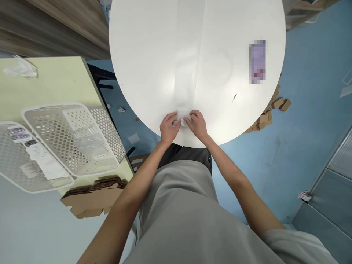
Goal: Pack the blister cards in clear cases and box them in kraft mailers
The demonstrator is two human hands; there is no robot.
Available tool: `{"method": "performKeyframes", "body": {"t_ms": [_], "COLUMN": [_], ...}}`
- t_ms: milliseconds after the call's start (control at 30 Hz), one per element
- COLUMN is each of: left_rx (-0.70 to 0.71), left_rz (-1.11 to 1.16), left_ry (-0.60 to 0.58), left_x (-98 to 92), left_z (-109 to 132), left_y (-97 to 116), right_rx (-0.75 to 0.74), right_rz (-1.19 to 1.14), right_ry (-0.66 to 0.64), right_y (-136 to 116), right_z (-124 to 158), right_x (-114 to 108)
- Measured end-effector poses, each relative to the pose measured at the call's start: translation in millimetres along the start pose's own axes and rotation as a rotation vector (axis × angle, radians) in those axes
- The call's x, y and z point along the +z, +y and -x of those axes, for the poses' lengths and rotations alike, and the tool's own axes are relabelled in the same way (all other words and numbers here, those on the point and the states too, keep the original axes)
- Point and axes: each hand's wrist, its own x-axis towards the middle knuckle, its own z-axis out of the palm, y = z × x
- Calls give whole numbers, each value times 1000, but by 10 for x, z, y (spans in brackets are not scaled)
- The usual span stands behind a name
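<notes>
A long strip of translucent plastic wrap lies flat across the round white table, running from the far edge to the near side. My left hand pinches the left side of its near end, fingers curled. On the opposite side, my right hand grips the same end with bent fingers. Between my thumbs the wrap is bunched or folded into a small whitish bundle; whether anything is inside it I cannot tell. Both hands rest close to the table's front edge.
A blurred-out purple rectangle is on the table at right. To the left, a yellowish side table bears white perforated baskets and flattened cardboard boxes. Small brown boxes are piled beyond the round table's right edge.
</notes>
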Motion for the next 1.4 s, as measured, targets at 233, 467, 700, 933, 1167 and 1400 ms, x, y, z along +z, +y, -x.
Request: {"method": "performKeyframes", "body": {"t_ms": [233, 467, 700, 933, 1167, 1400], "left_rx": [-202, -147, 199, 296, 93, -37], "left_rz": [-144, -201, -308, -160, -129, -176], "left_ry": [-21, 4, -126, -578, -472, -150], "left_x": [31, 25, -145, -264, -319, 7], "left_z": [-124, -178, -254, -574, -675, -613], "left_y": [91, 76, 158, 296, 260, 197], "right_rx": [106, -289, -307, -305, -123, 31], "right_rz": [42, 232, 263, 149, 105, 152], "right_ry": [122, -330, -333, -299, -196, -71], "right_y": [-51, -84, -17, -53, -39, 11], "right_z": [53, 134, 106, -135, -409, -581], "right_x": [15, -155, -117, -304, -397, -297]}}
